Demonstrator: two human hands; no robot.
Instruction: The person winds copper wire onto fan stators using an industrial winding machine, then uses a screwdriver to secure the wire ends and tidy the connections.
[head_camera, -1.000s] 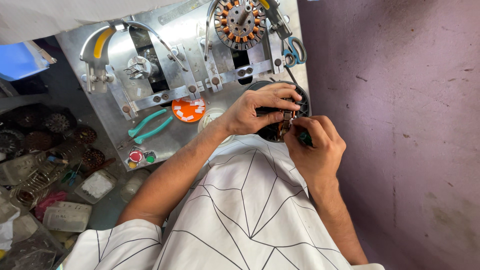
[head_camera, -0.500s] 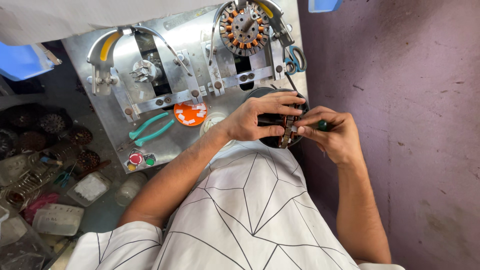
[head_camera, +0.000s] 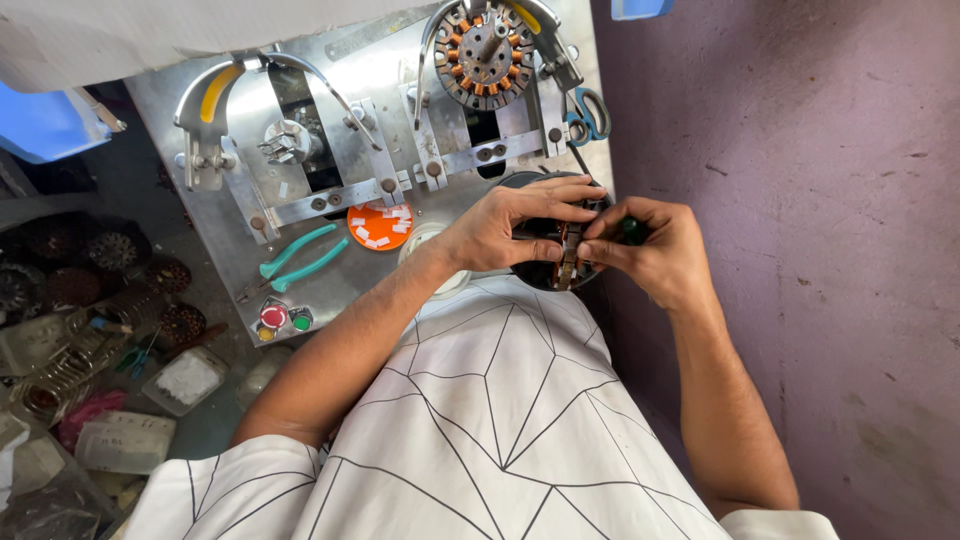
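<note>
Both hands meet right of centre in the frame, over a dark round stator (head_camera: 552, 272) that sits at the lower edge of the metal work plate (head_camera: 350, 100), against the person's lap. Left hand (head_camera: 505, 228) lies across the stator's top, fingers spread & curled on its rim, steadying it. Right hand (head_camera: 655, 250) is pinched closed round a small dark-green tool (head_camera: 632, 232), tip down at the slot area; can't tell what the tip touches.

Risk, as I judge it: the tool slips off the slot & nicks the winding or the left fingertips close beside it; the stator could also roll off the lap.

Materials: plate is dull scratched aluminium w/ bolted clamps. A second stator (head_camera: 483, 52), copper coils in a ring, sits at the upper centre. Teal-handled pliers (head_camera: 300, 258) lie mid-left, w/ an orange round lid (head_camera: 380, 225) holding white bits just beside them.
</note>
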